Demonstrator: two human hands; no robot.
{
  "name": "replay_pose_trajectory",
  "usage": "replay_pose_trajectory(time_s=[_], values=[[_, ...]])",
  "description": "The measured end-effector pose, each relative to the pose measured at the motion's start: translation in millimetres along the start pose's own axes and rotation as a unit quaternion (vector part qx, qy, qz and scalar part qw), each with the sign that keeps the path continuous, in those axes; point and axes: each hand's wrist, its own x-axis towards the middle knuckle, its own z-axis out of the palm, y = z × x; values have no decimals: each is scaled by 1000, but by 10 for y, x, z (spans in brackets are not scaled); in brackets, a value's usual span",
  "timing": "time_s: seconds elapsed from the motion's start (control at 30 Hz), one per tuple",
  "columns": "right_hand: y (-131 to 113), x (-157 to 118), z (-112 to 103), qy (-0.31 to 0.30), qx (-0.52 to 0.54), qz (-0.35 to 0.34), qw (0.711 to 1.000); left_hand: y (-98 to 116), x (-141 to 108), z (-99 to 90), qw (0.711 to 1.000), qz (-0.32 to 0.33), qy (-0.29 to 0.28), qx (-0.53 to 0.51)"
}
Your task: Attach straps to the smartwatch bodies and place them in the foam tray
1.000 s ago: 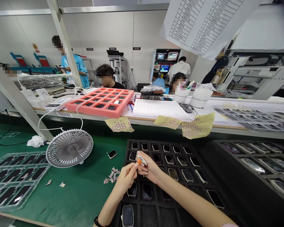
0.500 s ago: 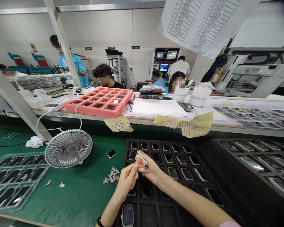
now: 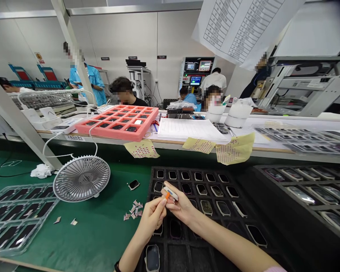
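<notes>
Moved: watch [image 3: 172, 193], slightly rightward | right hand [image 3: 183, 206]: curled, gripping watch at its fingertips | left hand [image 3: 154, 215]: finger and thumb pinched on orange piece [image 3: 167, 195], at watch's edge | watch: above black tray [image 3: 177, 257], just beyond left fingertips

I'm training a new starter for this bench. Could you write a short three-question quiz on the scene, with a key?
1. What colour is the slim piece pinched by the left hand?
A. Green
B. Orange
C. Black

2. True or false: a loose watch-like unit lies on the green work surface between the fan and the nearest black tray.

3. Fill in the blank: the pale device is held in the ____ hand.

Key:
1. B
2. True
3. Right hand
</notes>
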Motion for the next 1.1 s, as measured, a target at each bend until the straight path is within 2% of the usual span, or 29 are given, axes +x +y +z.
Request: replay_pose_trajectory(time_s=[0.33,0.73,1.1], values=[[-31,-50,30,8,-13,-2,1000,108,15,-6,999,-9,-26,37],[11,-80,52,19,9,-11,1000,-56,-20,53,999,38,-14,-28],[104,-70,-23,10,19,-1,1000,-92,-13,24,998,9,-10,-57]])
